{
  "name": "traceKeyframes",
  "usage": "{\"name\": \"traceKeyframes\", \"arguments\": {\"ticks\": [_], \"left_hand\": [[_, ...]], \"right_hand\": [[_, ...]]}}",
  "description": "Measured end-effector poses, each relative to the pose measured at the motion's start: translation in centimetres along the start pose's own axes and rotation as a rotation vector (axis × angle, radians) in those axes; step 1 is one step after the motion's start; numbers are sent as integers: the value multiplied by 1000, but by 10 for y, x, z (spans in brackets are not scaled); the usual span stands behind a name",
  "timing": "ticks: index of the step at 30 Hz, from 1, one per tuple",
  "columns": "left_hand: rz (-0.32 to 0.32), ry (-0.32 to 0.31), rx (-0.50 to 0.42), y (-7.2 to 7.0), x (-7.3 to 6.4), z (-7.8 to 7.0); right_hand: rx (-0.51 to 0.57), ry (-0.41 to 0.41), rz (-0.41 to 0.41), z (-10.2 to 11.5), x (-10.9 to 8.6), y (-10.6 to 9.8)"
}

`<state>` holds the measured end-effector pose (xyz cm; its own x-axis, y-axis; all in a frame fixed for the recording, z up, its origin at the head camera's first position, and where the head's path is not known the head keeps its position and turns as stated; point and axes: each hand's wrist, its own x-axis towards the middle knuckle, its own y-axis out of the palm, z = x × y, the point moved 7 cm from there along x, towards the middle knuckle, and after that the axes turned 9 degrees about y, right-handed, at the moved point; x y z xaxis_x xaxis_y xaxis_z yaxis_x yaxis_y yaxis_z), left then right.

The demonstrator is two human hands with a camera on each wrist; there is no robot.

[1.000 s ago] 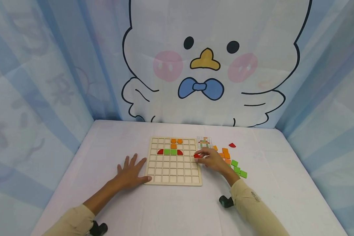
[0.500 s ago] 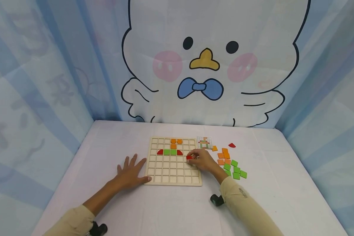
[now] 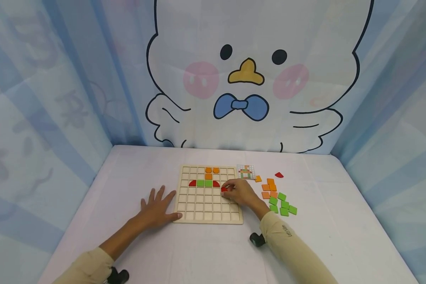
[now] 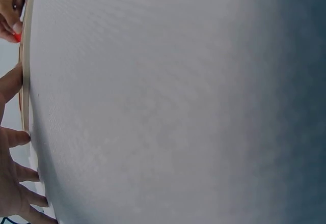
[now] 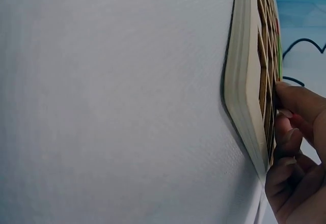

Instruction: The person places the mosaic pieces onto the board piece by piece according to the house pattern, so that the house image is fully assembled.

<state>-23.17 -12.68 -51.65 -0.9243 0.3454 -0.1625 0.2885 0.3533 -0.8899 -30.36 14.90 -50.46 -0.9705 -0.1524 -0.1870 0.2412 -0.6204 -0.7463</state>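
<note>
A wooden grid board [image 3: 200,207] lies on the table. In its upper cells sit two orange round tiles [image 3: 208,170], an orange square tile [image 3: 208,176], two green square tiles [image 3: 200,183] and two red quarter-round tiles [image 3: 193,183]. My right hand [image 3: 241,192] pinches a small red tile [image 3: 224,189] between thumb and fingers, over cells at the board's right; its exact shape is partly hidden. With fingers spread, my left hand [image 3: 158,209] lies at the board's left side, thumb on the lower left edge. The left wrist view also shows this left hand [image 4: 12,173] against the board's rim.
A pattern card [image 3: 246,172] lies by the board's upper right corner. Right of it are loose orange tiles [image 3: 271,184], green tiles [image 3: 285,204] and one red tile [image 3: 279,174]. A printed curtain [image 3: 248,130] stands behind the table.
My right hand has moved left over the board with the red tile, uncovering the loose orange and green tiles. The left hand has stayed in place.
</note>
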Motion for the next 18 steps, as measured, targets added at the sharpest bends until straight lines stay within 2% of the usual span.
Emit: {"name": "traceKeyframes", "arguments": {"ticks": [11,18], "left_hand": [[-7,4,0,0,0,1],[-9,0,8,1,0,1]], "right_hand": [[-43,39,-15,-3,0,0],[-64,27,-29,-4,-2,-2]]}}
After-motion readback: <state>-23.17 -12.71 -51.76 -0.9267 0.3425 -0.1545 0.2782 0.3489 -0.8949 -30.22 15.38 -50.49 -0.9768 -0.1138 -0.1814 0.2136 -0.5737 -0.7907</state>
